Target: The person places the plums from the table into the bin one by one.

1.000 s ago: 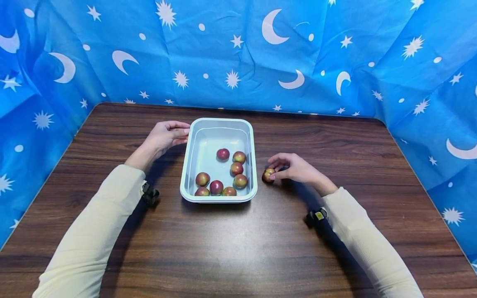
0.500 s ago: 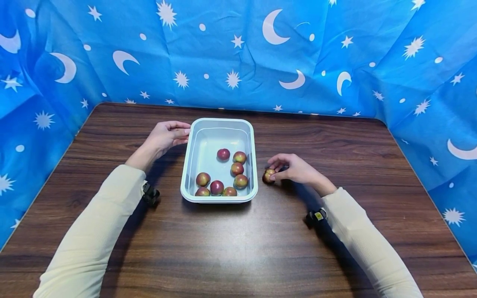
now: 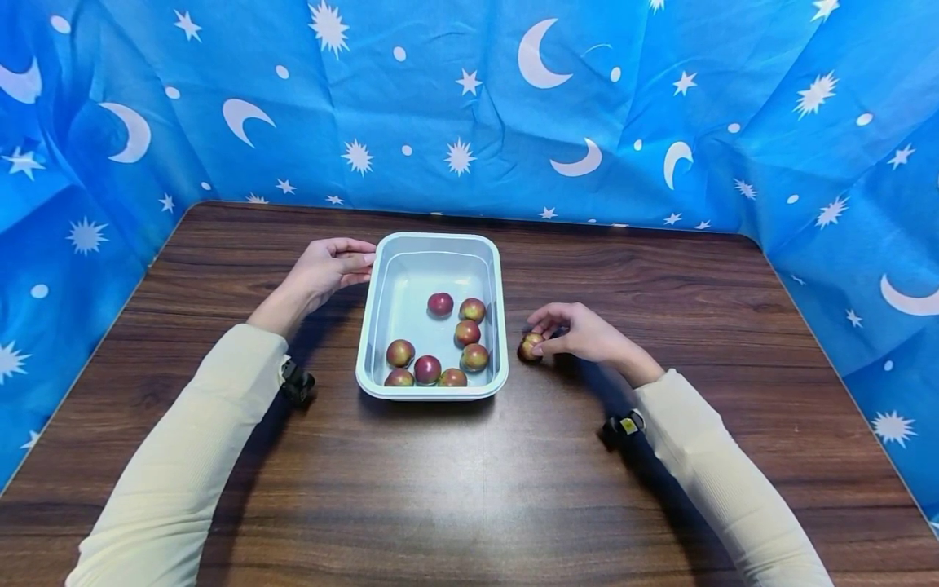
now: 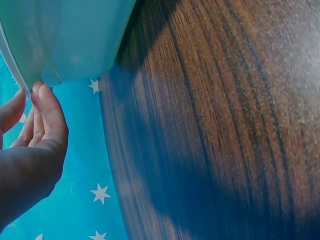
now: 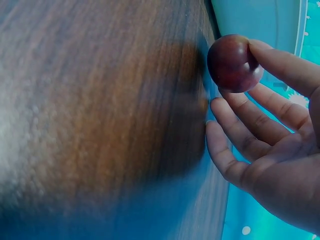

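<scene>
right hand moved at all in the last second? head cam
No. The right hand stays beside the tray, pinching the small fruit on the table; its gap to the tray's right wall looks unchanged.

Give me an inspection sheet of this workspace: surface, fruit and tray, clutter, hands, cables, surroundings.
Surface: dark wood-grain table, bare around the work.
Job's things: pale tray at table centre holds seven red-green fruits; one more fruit sits just outside the tray's right wall.
Clutter: nothing seen.
Hands: left hand touches the tray's left rim with its fingertips; right hand pinches the outside fruit, the other fingers spread loose.
Cables: nothing seen; a small black wrist camera sits on the left sleeve, another on the right.
Surroundings: blue cloth with white moons and stars hangs round the far side and both flanks.
</scene>
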Tool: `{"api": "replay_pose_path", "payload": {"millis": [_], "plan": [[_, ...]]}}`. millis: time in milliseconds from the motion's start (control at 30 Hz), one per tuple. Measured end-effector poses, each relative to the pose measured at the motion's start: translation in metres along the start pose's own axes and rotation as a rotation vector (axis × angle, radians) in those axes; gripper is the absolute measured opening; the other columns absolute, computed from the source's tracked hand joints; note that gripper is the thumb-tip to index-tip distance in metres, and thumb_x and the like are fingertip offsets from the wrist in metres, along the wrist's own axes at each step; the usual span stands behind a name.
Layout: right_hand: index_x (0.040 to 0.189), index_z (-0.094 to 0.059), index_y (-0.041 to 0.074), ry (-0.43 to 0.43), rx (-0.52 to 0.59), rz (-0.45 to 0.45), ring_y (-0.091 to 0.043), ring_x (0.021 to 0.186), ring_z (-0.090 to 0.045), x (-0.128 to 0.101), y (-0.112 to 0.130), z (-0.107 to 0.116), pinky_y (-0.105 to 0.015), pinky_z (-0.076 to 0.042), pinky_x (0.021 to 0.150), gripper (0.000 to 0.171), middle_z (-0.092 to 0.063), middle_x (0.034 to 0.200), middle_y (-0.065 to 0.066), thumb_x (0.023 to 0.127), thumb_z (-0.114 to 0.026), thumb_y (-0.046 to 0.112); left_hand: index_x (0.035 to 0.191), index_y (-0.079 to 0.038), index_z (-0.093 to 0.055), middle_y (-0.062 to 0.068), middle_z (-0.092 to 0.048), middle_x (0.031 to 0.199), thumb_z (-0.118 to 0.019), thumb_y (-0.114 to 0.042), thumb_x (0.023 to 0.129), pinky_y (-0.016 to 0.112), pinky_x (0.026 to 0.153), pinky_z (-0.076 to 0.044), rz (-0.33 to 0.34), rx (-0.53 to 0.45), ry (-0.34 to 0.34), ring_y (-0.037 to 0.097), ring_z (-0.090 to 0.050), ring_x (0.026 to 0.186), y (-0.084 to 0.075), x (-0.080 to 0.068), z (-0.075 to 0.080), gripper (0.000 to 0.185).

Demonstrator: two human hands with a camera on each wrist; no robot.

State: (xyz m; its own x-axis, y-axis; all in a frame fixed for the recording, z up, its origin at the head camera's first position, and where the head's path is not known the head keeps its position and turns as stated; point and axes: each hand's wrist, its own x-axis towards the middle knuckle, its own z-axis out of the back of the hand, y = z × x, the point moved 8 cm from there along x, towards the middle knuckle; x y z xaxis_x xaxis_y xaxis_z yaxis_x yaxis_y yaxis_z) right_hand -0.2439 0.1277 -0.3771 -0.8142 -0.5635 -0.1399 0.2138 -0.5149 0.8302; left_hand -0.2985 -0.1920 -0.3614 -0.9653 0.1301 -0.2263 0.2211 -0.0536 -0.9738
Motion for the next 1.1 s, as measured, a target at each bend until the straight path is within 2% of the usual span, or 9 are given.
{"api": "replay_pose_path", "payload": {"millis": [433,700,933,1100], "plan": [[0.111,-0.057,-0.004,-0.024,0.027,-0.039,-0.025,0.089,-0.055,-0.001,0.002,0.011,-0.033,-0.048,0.075,0.036,-0.060,0.096,-0.013,0.080,-0.071,0.009,0.120,0.009,-0.048,0.004,-0.059,0.093,-0.054,-0.007,0.092,0.034,0.088,-0.049,0.008,0.028,-0.003,0.009,-0.062,0.076,0.000,-0.001,0.001,0.033],[0.111,-0.057,-0.004,-0.062,-0.024,-0.012,-0.022,0.087,-0.057,0.002,0.008,0.020,-0.029,-0.049,0.072,0.038,-0.062,0.094,-0.012,0.078,-0.072,0.009,0.119,0.008,-0.048,0.004,-0.059,0.094,-0.054,-0.007,0.092,0.032,0.087,-0.050,0.011,0.031,0.000,0.009,-0.062,0.076,-0.001,0.000,0.000,0.032],[0.113,-0.056,-0.004,-0.068,-0.045,0.004,-0.023,0.087,-0.056,0.004,0.018,0.029,-0.029,-0.050,0.073,0.037,-0.061,0.097,-0.014,0.080,-0.070,0.007,0.115,0.012,-0.049,0.003,-0.061,0.087,-0.054,-0.002,0.091,0.031,0.083,-0.053,-0.015,-0.023,-0.001,0.009,-0.062,0.073,-0.001,0.001,0.000,0.029],[0.112,-0.057,-0.003,-0.079,-0.067,0.025,-0.023,0.089,-0.056,0.008,0.027,0.036,-0.028,-0.050,0.073,0.036,-0.061,0.098,-0.014,0.080,-0.070,0.005,0.113,0.010,-0.051,0.003,-0.061,0.087,-0.054,-0.001,0.091,0.032,0.082,-0.053,-0.012,-0.031,-0.009,0.010,-0.062,0.073,0.000,0.002,0.000,0.025]]}}
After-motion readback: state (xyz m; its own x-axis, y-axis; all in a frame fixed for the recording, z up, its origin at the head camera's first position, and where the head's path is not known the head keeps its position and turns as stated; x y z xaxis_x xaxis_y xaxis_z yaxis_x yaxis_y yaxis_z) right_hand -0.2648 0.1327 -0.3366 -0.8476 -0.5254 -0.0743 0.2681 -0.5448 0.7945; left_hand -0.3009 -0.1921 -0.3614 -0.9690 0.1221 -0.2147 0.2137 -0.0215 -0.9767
